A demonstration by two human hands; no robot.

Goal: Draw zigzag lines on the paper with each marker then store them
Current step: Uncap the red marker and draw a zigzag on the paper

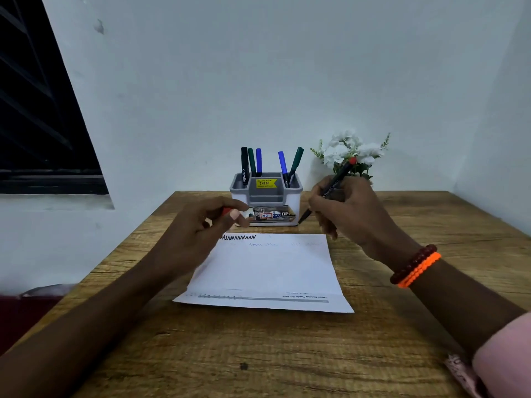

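Observation:
A white sheet of paper (pixel 267 271) lies on the wooden table (pixel 258 354), with a black zigzag line (pixel 238 237) at its far left corner and fainter zigzags beside it. My right hand (pixel 347 208) grips a black marker with a red end (pixel 337 179), uncapped, tip pointing down-left above the table beyond the paper. My left hand (pixel 207 222) pinches a small red cap (pixel 227 211) over the paper's far left corner. A grey and white organizer (pixel 265 198) stands behind the paper and holds several markers: black (pixel 244 165), green (pixel 251 162), blue (pixel 259 160), blue (pixel 282 163), green (pixel 296 160).
White flowers (pixel 350 150) stand at the back right, just behind my right hand. A wall closes the far edge of the table, and a dark window (pixel 37 124) is on the left. Beaded bracelets (pixel 415 265) circle my right wrist.

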